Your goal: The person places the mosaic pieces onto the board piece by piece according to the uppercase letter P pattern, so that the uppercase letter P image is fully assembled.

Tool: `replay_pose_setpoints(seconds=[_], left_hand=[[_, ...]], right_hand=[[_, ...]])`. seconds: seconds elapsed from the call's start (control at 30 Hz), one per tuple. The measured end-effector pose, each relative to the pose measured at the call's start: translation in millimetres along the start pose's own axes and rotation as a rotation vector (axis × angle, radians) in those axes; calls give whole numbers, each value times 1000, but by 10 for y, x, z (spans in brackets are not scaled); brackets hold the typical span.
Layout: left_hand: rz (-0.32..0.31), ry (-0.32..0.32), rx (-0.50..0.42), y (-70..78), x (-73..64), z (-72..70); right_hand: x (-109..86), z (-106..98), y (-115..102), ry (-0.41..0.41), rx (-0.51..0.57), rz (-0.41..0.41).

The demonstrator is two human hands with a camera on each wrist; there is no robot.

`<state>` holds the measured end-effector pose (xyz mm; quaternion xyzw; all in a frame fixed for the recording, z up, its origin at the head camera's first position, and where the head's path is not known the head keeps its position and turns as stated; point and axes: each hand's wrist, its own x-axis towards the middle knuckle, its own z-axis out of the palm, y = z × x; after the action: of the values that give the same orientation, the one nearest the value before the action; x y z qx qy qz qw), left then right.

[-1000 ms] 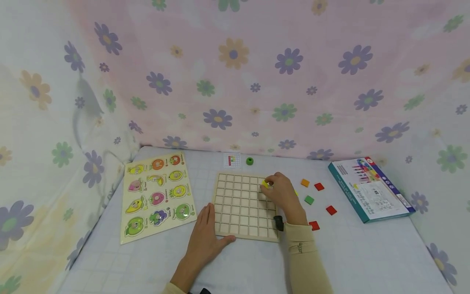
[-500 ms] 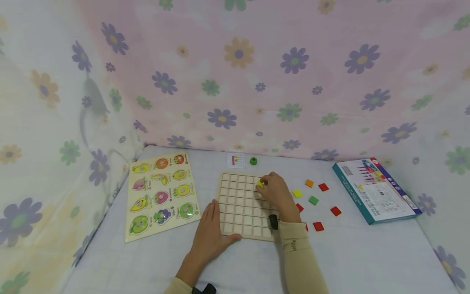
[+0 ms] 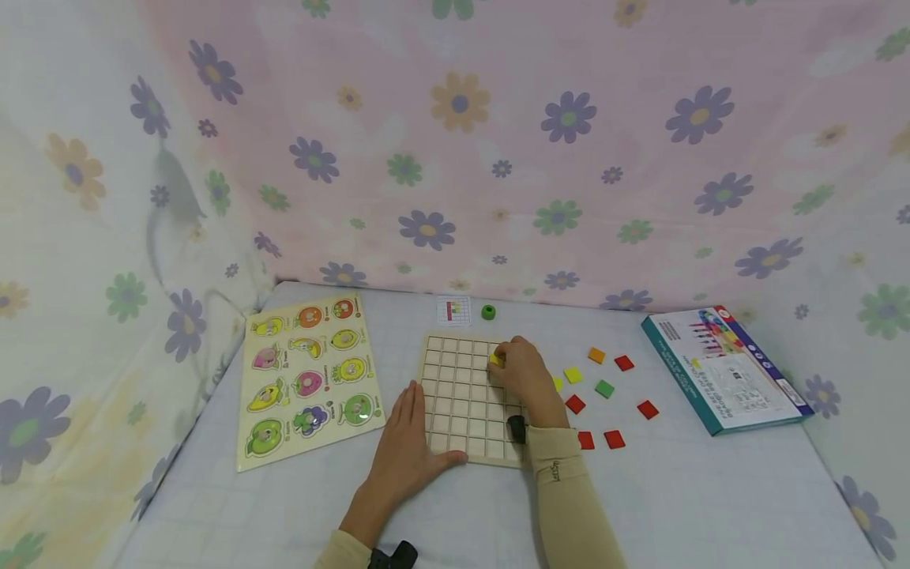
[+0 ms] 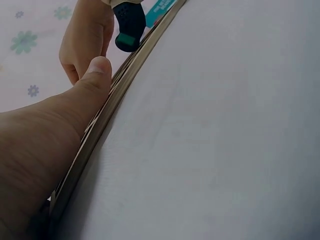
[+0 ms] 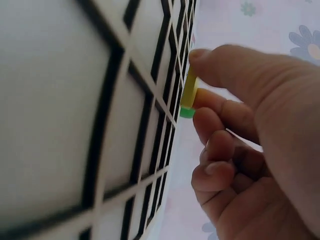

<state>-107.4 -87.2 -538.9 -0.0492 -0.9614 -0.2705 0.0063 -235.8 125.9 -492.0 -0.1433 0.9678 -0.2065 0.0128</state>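
A pale wooden grid board (image 3: pixel 455 407) lies in the middle of the table in the head view. My right hand (image 3: pixel 528 379) is over its far right part, pinching a yellow square tile (image 3: pixel 495 359) between thumb and index finger. In the right wrist view the tile (image 5: pixel 189 90) is on edge, close over the grid, and the other fingers are curled in. My left hand (image 3: pixel 405 454) lies along the board's left side with fingers straight and thumb across its near edge. The left wrist view shows that thumb (image 4: pixel 95 82) at the board's rim.
Right of the board lie several red tiles (image 3: pixel 614 439), an orange tile (image 3: pixel 596 356), a green tile (image 3: pixel 604 388) and yellow tiles (image 3: pixel 573 374). A small pattern card (image 3: pixel 453 310) and green bead (image 3: pixel 488 312) are behind it. A fruit puzzle (image 3: pixel 290 375) lies left, a box (image 3: pixel 728 371) right.
My right hand has moved left across the board with the yellow tile, uncovering yellow and red tiles on the right. My left hand keeps its place at the board. The head view shifted slightly.
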Motion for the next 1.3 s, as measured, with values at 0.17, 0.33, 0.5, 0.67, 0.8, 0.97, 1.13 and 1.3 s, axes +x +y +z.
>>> replay_pose_setpoints(seconds=[0.17, 0.33, 0.5, 0.67, 0.8, 0.97, 1.13, 1.3], left_hand=[[2, 0, -17, 10, 18, 0], [10, 8, -9, 3, 28, 4], [14, -1, 8, -8, 27, 9], [22, -7, 21, -20, 12, 11], [24, -4, 19, -21, 10, 12], [28, -2, 20, -15, 16, 18], [29, -8, 22, -15, 24, 23], [25, -10, 18, -7, 27, 11]], right_hand=[[3, 19, -21, -22, -1, 28], [10, 40, -26, -15, 9, 47], [1, 45, -22, -11, 49, 80], [-18, 47, -28, -1, 71, 102], [-23, 46, -45, 19, 67, 96], [-31, 37, -63, 19, 67, 101], [-35, 46, -50, 23, 69, 107], [-25, 74, -20, 53, 97, 111]])
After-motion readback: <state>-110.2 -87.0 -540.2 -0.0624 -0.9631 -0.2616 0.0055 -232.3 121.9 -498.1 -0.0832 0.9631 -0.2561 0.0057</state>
